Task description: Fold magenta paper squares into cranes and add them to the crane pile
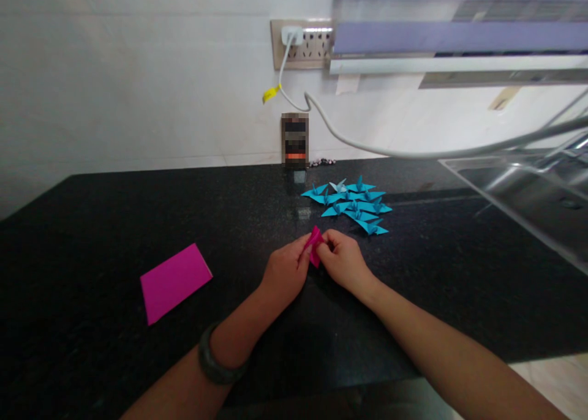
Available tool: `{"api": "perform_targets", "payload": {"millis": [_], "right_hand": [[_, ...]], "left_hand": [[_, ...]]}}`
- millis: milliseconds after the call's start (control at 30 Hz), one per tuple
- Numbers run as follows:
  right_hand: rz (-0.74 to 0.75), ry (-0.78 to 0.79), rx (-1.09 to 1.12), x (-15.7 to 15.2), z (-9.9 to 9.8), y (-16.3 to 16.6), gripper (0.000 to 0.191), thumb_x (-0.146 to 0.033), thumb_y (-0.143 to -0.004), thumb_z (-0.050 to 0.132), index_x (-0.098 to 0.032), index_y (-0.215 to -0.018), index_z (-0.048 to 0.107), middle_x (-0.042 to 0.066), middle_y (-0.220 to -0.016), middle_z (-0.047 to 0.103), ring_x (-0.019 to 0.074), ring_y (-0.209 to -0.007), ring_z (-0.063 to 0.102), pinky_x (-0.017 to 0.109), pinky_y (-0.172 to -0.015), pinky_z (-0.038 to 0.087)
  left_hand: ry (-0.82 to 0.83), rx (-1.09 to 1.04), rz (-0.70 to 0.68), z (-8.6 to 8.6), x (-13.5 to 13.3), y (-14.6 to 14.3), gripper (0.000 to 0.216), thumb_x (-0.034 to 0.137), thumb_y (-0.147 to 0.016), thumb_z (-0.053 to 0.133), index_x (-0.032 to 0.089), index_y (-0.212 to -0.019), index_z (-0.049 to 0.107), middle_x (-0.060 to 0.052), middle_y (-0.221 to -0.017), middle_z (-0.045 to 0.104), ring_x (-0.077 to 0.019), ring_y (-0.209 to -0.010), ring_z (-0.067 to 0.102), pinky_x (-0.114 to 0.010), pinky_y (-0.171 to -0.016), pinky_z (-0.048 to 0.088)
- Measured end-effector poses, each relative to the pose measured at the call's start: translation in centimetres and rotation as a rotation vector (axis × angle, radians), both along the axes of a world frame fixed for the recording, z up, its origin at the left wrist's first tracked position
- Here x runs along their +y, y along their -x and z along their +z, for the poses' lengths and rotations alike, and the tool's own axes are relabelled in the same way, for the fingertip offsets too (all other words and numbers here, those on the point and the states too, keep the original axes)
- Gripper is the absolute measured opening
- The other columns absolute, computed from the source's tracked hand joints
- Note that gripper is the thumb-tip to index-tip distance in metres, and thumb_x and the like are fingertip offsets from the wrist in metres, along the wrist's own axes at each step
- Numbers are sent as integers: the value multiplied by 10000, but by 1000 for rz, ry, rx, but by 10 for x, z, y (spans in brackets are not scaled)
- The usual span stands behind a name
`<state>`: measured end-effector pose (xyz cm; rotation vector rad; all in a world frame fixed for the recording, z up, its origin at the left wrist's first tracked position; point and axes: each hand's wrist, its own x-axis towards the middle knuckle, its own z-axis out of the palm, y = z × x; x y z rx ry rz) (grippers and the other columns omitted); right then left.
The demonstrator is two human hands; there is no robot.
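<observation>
Between my two hands is a small folded piece of pink origami paper (315, 247), held just above the dark counter. My left hand (285, 269) pinches its left side, with a dark bangle on that wrist. On the paper's right side, the thumb and fingers of my right hand (343, 259) are closed on it. Just beyond my hands lie several blue paper cranes (356, 207) in a cluster, with one paler crane (339, 186) at the back. A stack of pink paper (176, 283) lies to the left, apart from my hands.
A phone-like device (295, 139), blurred out, leans against the wall beside a beaded string (323, 161). A white cable (349, 141) runs from the wall socket (316, 45) to the right. At the right is a metal sink (514, 215). The black counter (92, 236) ends at a front edge near me.
</observation>
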<state>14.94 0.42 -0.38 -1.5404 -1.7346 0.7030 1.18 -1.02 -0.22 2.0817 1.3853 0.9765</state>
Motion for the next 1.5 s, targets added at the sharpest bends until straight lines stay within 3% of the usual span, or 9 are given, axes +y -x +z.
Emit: {"api": "perform_targets", "payload": {"millis": [133, 233, 333, 500, 600, 933, 1200, 1500], "right_hand": [[-15, 31, 95, 1, -4, 0, 189, -228, -716, 466, -188, -537, 422, -43, -488, 454, 92, -466, 407, 209, -463, 306], [17, 25, 166, 1, -5, -2, 224, -306, -742, 505, -185, -565, 440, -49, -493, 432, 87, -463, 394, 208, -455, 310], [88, 50, 337, 1, -4, -2, 285, -393, -803, 446, -182, -612, 474, -45, -501, 437, 84, -457, 410, 206, -449, 335], [125, 217, 658, 2, 0, 1, 219, -391, -746, 542, -175, -731, 508, -50, -530, 499, 75, -445, 457, 189, -417, 382], [109, 257, 745, 3, 1, 1, 235, -375, -689, 617, -169, -737, 514, -59, -518, 504, 67, -435, 461, 176, -397, 390], [110, 360, 708, 3, 1, 2, 270, -386, -662, 648, -159, -673, 503, -59, -500, 506, 52, -396, 454, 155, -353, 359], [79, 227, 545, 4, -4, 3, 226, -357, -686, 602, -169, -650, 484, -60, -487, 467, 52, -386, 397, 170, -346, 327], [98, 150, 422, 2, -8, 3, 186, -328, -706, 578, -175, -652, 486, -48, -517, 461, 68, -435, 406, 183, -381, 337]], "left_hand": [[-22, -19, 3, 2, -1, -1, 354, 231, -840, 395, 169, -1144, 565, -78, -1120, 628, -183, -998, 589, -296, -888, 427], [102, -113, 92, 2, 2, 1, 293, 279, -831, 420, 169, -999, 633, -49, -875, 689, -173, -772, 626, -270, -707, 467], [280, -311, 129, -1, 7, 3, 259, 315, -803, 461, 139, -836, 648, -20, -661, 647, -146, -587, 576, -244, -563, 433], [509, -772, 72, -2, 11, 2, 214, 328, -744, 549, 133, -792, 623, -7, -666, 639, -129, -590, 575, -258, -611, 458], [559, -877, 55, 0, 10, 0, 202, 321, -718, 589, 131, -778, 619, -3, -661, 638, -124, -596, 580, -269, -644, 469], [587, -840, 5, -3, 10, 0, 227, 321, -722, 593, 130, -838, 635, -6, -669, 625, -140, -645, 596, -303, -693, 481], [651, -877, 22, -2, 8, -3, 234, 314, -705, 611, 132, -851, 603, -16, -716, 643, -123, -658, 599, -281, -695, 477], [609, -799, 91, -2, 8, -2, 233, 349, -686, 624, 130, -753, 578, 10, -604, 592, -102, -543, 554, -241, -573, 462]]}}
